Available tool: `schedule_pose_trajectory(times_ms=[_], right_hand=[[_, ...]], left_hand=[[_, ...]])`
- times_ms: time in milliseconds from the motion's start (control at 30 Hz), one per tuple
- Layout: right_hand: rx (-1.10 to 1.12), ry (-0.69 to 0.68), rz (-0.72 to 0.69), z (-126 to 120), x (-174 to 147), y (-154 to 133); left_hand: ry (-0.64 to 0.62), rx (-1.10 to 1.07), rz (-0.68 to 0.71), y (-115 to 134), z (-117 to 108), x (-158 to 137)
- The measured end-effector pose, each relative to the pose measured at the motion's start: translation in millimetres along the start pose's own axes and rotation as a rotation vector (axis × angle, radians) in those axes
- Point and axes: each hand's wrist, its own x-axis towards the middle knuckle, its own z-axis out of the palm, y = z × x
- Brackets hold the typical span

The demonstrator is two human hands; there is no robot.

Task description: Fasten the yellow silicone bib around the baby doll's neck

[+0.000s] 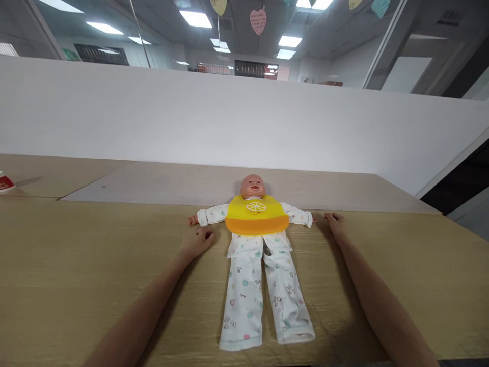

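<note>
Bare skin only at both grips: neither hand holds anything. Left hand (197,239) lies on the table (76,265), fingers loosely curled together, closed on nothing. Right hand (335,223) lies flat on the same surface, fingers stretched forward and close together, likewise closed on nothing.

Between the two hands lies a doll (254,224), face up, arms spread sideways. Its near sleeve cuff sits just beyond the left hand, close but apart from it. The opposite cuff ends just beside the right hand; whether they touch cannot be told. A yellow and orange bib (256,215) covers the doll's chest, midway between the hands. White printed trousers (263,295) run from the bib back toward the person, flat on the wood, passing between the two forearms.

Beyond the doll's head a lighter board (160,183) adjoins the table, then a white partition (153,117). Far out past the left hand, at the frame edge, sits a red and white object (4,182), too cropped to identify.
</note>
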Motion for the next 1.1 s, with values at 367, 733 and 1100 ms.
schedule_pose_trajectory(times_ms=[367,733,1100], right_hand=[[0.092,0.027,0.068,-2.9,0.9,-2.1],[0.385,-0.375,-0.044,64.1,20.8,-75.3],[0.329,-0.788,0.316,175.5,22.4,-131.5]], left_hand=[[-0.007,-0.005,0.003,2.2,-1.2,-1.1],[0.31,-0.768,-0.167,13.9,-38.8,69.5],[-0.207,-1.557,-0.573,65.2,-15.0,178.8]])
